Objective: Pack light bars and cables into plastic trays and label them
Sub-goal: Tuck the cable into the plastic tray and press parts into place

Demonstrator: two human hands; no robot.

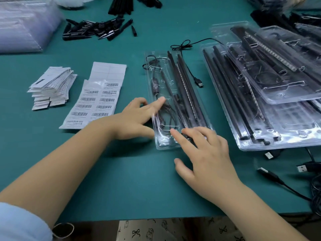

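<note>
A clear plastic tray (157, 141) lies lengthwise in the middle of the green table, holding dark light bars (184, 84) on its right side and a coiled black cable (166, 115) on its left. My left hand (133, 119) rests at the tray's left edge with fingers spread, the index fingertip lying on the tray's top. My right hand (206, 153) lies flat over the tray's near right corner, fingers apart and pressing on the plastic. A loose USB cable (192, 73) runs along the tray's far right side. A sheet of barcode labels (97, 101) lies to the left.
Stacked filled trays (271, 84) cover the right side. A pile of paper cards (50, 87) sits far left, black pointed parts (97, 29) at the back, empty trays in plastic (22, 25) at the back left. USB plugs (302, 167) lie near the right front edge.
</note>
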